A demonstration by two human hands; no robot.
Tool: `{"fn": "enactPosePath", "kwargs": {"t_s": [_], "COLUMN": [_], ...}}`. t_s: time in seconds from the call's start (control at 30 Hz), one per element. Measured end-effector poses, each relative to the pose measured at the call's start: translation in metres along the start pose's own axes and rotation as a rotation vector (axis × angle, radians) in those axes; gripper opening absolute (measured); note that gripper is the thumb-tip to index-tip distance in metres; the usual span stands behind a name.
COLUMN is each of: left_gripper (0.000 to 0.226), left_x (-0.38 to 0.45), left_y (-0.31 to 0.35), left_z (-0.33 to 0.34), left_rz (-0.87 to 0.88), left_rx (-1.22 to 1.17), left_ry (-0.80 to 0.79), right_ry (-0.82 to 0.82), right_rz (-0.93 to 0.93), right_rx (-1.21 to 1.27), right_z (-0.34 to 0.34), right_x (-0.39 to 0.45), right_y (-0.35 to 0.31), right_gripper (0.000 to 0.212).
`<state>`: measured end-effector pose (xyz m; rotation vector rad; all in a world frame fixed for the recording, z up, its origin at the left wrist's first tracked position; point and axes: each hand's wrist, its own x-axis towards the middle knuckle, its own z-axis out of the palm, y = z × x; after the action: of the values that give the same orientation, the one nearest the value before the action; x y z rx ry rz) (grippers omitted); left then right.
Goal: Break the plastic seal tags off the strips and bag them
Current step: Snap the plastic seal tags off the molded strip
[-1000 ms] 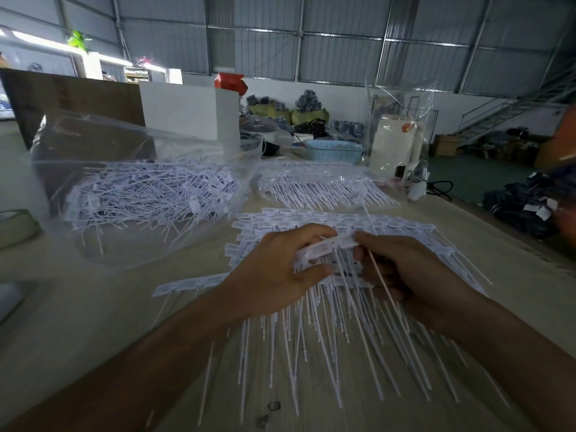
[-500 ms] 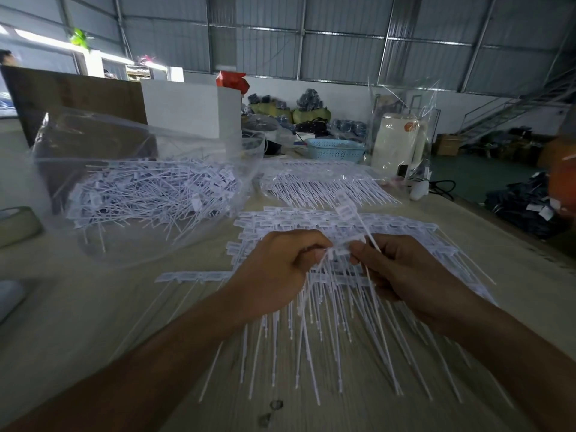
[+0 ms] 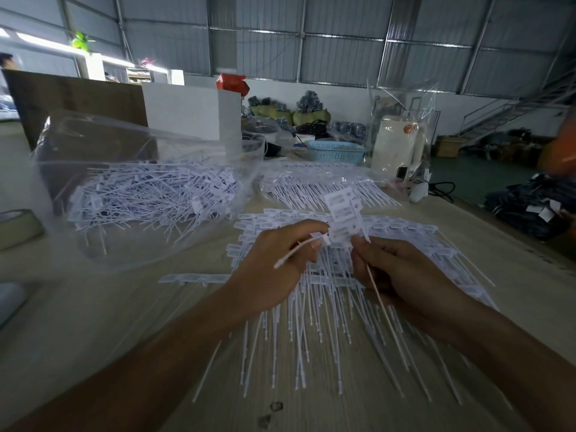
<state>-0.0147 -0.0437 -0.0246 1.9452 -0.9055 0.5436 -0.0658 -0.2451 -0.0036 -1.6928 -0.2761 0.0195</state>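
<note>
Short strip of seal tags [image 3: 343, 210] held up just above the tag pile [image 3: 327, 294] on table [image 3: 93, 322], right hand [image 3: 402, 282] pinching it, left hand [image 3: 277, 269] pinching a single tag [image 3: 299, 249], clear bag of loose tags [image 3: 146, 194] left of pile.

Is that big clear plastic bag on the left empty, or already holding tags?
Partly filled. The clear plastic bag holds a jumbled heap of loose white seal tags low inside, with empty space above.

Left hand [image 3: 274, 269]: now pinches one seal tag [image 3: 299, 249], snapped off. Right hand [image 3: 402, 285]: strip [image 3: 344, 213] now raised upright above the pile; hands slightly parted.
</note>
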Motion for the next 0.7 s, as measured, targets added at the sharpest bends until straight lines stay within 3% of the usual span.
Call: {"fn": "enactPosePath", "kwargs": {"t_s": [0.2, 0.33, 0.53, 0.7], "left_gripper": [0.044, 0.043, 0.051, 0.049], "left_x": [-0.002, 0.001, 0.0, -0.004], "left_y": [0.007, 0.014, 0.019, 0.019], "left_z": [-0.005, -0.016, -0.017, -0.015], "left_rz": [0.058, 0.139, 0.225, 0.344], "left_rx": [0.342, 0.463, 0.704, 0.863], "left_ry": [-0.133, -0.182, -0.253, -0.279], "right_ry": [-0.071, -0.163, -0.194, -0.028], "right_rz": [0.079, 0.071, 0.065, -0.213], "right_rx": [0.168, 0.054, -0.264, -0.872], "right_z": [-0.004, -0.002, -0.014, -0.024], "right_x": [0.001, -0.004, -0.003, 0.004], "right_y": [0.0, 0.0, -0.004, -0.005], "right_gripper": [0.041, 0.038, 0.04, 0.04]}}
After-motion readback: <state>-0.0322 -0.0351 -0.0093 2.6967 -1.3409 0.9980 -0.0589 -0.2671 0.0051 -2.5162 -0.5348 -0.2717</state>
